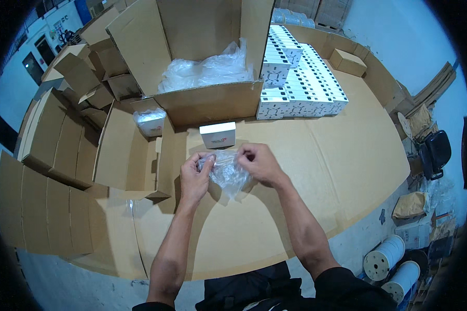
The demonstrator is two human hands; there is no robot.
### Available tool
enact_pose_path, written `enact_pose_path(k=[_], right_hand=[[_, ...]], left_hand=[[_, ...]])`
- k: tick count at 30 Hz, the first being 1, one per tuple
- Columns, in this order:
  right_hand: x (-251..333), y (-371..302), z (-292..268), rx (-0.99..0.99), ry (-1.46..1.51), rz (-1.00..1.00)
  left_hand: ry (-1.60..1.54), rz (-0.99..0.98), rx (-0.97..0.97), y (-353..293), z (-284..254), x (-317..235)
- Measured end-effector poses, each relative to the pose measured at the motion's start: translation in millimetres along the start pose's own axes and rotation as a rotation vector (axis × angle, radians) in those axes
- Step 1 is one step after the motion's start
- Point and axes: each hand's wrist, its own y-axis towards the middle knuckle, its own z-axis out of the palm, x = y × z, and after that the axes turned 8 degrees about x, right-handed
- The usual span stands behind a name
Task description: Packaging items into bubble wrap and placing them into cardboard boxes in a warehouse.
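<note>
Between my two hands a clear plastic bag [230, 175] is stretched just above the cardboard-covered table. My left hand [194, 176] pinches its left upper edge between thumb and fingers. At the opposite edge, my right hand [258, 163] is closed on the plastic with curled fingers. Right behind the bag, a small white box [218, 136] stands by itself on the table. To the left, an open carton [132, 150] holds another white box [153, 124] wrapped in clear plastic.
A large open carton [213, 103] full of clear plastic bags [207, 70] stands at the back. Stacks of white boxes [301, 85] sit to its right, with a small brown box [347, 62] farther off. Folded cartons [57, 140] line the left side. Wire spools [384, 256] lie on the floor at right.
</note>
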Motion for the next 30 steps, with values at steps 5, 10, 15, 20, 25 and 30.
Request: enact_pose_path(k=[5,10,15,20,25,30], right_hand=[[20,-9,-1,-0.199,0.067,-0.096],[20,-6,19,-0.194,-0.305,-0.374],[14,-4,1,-0.433,0.086,-0.087],[29,-12,9,-0.192,-0.059,-0.304],[20,-9,2,-0.131,-0.154,-0.173],[22,-9,2,-0.092,-0.153,-0.167]], left_hand=[[0.063,0.033,0.019,-2,1,-3],[0.129,0.044,0.141,-6,7,-10],[0.243,0.038,0.158,-5,3,-9],[0.223,0.019,0.177,-5,4,-6],[0.046,0.017,0.159,-2,2,6],[0.305,0.01,-0.06,-4,5,-9]])
